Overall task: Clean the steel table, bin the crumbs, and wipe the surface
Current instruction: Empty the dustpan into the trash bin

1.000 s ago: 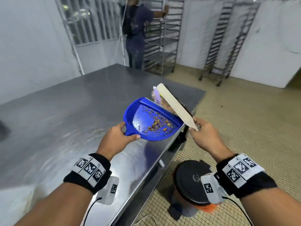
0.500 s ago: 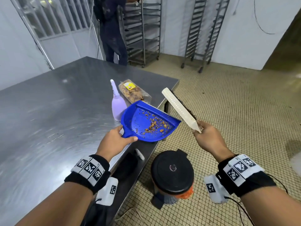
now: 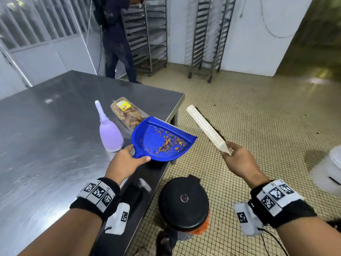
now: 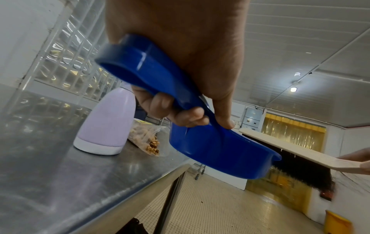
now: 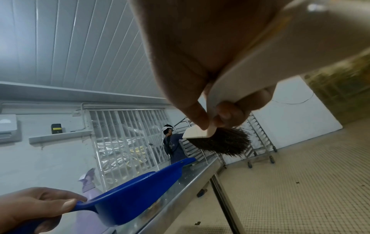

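Note:
My left hand (image 3: 127, 161) grips the handle of a blue dustpan (image 3: 162, 141) that holds brown crumbs (image 3: 169, 143), lifted over the right edge of the steel table (image 3: 46, 145). In the left wrist view my fingers (image 4: 180, 114) curl round the dustpan (image 4: 216, 150) handle. My right hand (image 3: 238, 161) holds a hand brush (image 3: 204, 126) with a cream back and dark bristles, out over the floor to the right of the pan. The right wrist view shows the brush (image 5: 218, 140) pinched between thumb and fingers. A bin with a shut black lid (image 3: 182, 202) stands on the floor below, between my hands.
A lilac squeeze bottle (image 3: 108, 133) and a clear bag of snacks (image 3: 127, 113) sit on the table beside the pan. A person (image 3: 116, 37) stands at metal tray racks (image 3: 147, 34) behind the table. A white bucket (image 3: 328, 174) is at the right.
The dustpan and brush have come away from the table edge toward the floor side, the brush moving clear of the pan. My view has swung right, showing more of the bin and floor.

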